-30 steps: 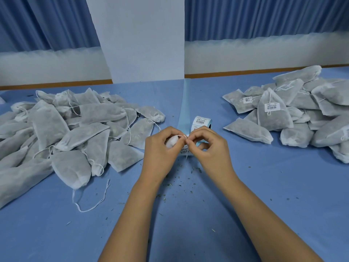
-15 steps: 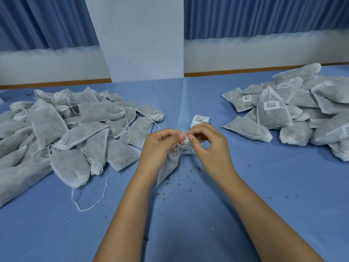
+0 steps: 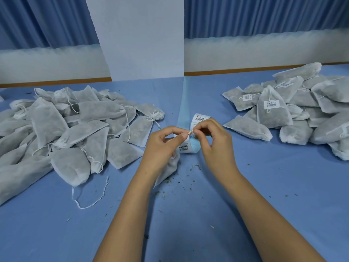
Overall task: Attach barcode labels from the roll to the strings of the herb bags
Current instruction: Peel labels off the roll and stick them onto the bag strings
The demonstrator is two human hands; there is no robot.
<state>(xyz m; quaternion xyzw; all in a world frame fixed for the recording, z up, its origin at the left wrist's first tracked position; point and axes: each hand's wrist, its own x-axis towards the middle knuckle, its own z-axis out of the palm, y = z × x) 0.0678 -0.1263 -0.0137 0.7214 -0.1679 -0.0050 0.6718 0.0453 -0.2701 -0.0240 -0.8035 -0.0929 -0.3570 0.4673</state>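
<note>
My left hand (image 3: 162, 148) and my right hand (image 3: 215, 142) meet at the middle of the table. Between their fingertips they pinch a small folded barcode label (image 3: 190, 132) around a string. A white herb bag (image 3: 168, 171) hangs below my left hand, mostly hidden by the wrist. Just behind the fingers lies the label roll (image 3: 200, 120), with a strip of blue backing and a barcode label (image 3: 184, 147) curling under my hands.
A heap of unlabelled herb bags (image 3: 62, 133) with loose strings fills the left of the blue table (image 3: 283, 186). A heap of labelled bags (image 3: 294, 110) sits at the right. Herb crumbs (image 3: 181, 178) lie near my wrists. A white pillar (image 3: 139, 38) stands behind.
The herb bag has dropped from inside my left fist and now hangs below it. Both hands lifted slightly, and their fingertips have closed on the label.
</note>
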